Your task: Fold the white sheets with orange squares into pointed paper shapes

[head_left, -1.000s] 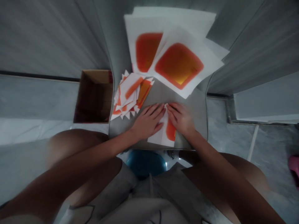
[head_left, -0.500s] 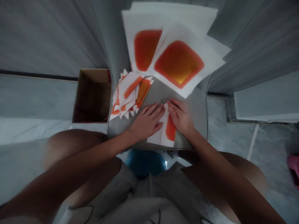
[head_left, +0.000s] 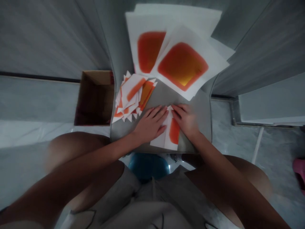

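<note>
A partly folded white sheet with an orange patch (head_left: 170, 135) lies on a small grey table (head_left: 202, 105) in front of me. My left hand (head_left: 150, 124) lies flat on its left half, fingers stretched out and pressing down. My right hand (head_left: 186, 120) rests on its right half, fingers bent toward the top corner where the fingertips of both hands nearly meet. A pile of folded orange-and-white papers (head_left: 132, 95) sits just left of my left hand. Flat unfolded sheets with orange squares (head_left: 182, 65) are stacked at the far side.
An open brown cardboard box (head_left: 94, 98) stands on the floor left of the table. A blue round object (head_left: 147, 167) shows below the table's near edge, between my knees. A pink thing (head_left: 300, 171) is at the far right edge.
Both hands stay on the folded sheet. My right hand's fingers have shifted slightly along the top right edge; the rest is unchanged.
</note>
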Demonstrator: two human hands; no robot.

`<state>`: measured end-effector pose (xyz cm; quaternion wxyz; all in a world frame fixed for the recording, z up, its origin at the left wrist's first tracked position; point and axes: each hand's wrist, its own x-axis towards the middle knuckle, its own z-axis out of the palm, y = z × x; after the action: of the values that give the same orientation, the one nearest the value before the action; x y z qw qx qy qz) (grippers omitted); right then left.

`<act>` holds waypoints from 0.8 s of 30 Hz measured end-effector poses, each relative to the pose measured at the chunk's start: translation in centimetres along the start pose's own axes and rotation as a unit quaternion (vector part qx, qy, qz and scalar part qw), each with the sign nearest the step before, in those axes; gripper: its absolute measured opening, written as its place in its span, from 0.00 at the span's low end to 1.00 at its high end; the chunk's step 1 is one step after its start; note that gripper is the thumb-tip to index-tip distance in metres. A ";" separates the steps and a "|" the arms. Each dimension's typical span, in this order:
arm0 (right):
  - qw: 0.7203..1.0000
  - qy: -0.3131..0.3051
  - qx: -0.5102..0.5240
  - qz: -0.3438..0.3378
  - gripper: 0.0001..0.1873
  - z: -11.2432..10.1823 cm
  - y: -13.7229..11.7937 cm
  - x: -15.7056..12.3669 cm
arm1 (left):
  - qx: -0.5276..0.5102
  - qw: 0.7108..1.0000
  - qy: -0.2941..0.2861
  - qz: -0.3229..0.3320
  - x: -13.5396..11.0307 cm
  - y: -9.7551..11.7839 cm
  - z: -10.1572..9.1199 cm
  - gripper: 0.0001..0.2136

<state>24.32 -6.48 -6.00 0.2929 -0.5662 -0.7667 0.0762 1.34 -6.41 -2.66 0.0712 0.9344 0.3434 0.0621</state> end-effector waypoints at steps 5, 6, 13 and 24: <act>0.999 -0.052 -0.005 -0.009 0.21 -0.2 0.0 0.2 | -0.002 1.000 -0.006 -0.004 0.0 0.0 -0.1 0.29; 0.998 -0.058 0.001 -0.006 0.21 -0.1 0.1 0.3 | -0.002 1.000 -0.006 -0.005 0.0 0.1 0.0 0.28; 0.999 -0.041 0.015 -0.012 0.21 0.7 0.7 0.3 | -0.003 1.000 -0.005 -0.008 0.0 0.2 -0.1 0.28; 0.999 -0.032 -0.004 -0.031 0.22 0.7 0.7 0.4 | -0.015 1.000 -0.002 -0.006 0.1 0.2 -0.1 0.28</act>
<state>24.43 -5.76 -6.75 0.2684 -0.5408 -0.7930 0.0818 1.48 -6.50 -2.56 0.0865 0.9312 0.3480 0.0651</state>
